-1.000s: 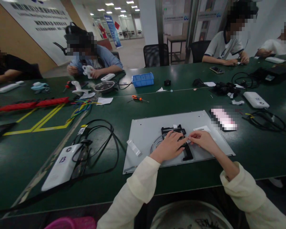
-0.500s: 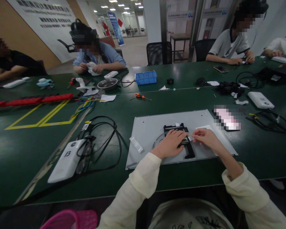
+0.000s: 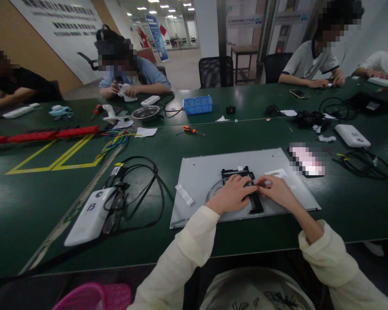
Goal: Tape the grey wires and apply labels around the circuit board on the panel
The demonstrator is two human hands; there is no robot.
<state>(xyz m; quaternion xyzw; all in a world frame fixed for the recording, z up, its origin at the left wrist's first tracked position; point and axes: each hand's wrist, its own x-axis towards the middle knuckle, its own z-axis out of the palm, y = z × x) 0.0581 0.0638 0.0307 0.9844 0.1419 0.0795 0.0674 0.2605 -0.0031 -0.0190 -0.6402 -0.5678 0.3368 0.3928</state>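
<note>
A black plastic frame (image 3: pixel 256 203) lies on a grey metal panel (image 3: pixel 198 172). My left hand (image 3: pixel 232 193) rests over the frame's middle, its fingers curved across it and holding it. At the frame's right side, my right hand (image 3: pixel 276 189) is closed in a pinch, its fingertips meeting the left fingertips. What sits in that pinch is too small and covered to make out. Behind the right hand lies a white label sheet (image 3: pixel 280 172) on the panel. A grey cable (image 3: pixel 212 189) curves out on the frame's left, and a clear-white strip (image 3: pixel 184 195) lies farther left.
Left of the panel are a white power bank (image 3: pixel 89 217) and a looped black cable (image 3: pixel 160 189). A phone (image 3: pixel 306 160) lies to the right. Beyond are an orange screwdriver (image 3: pixel 193 130), a blue basket (image 3: pixel 197 106) and a metal bowl (image 3: pixel 145 113). Several people sit around the table.
My right hand has moved slightly left, bringing its pinch against the left fingertips. The small white piece seen at its fingertips is now hidden. My left hand stays on the frame.
</note>
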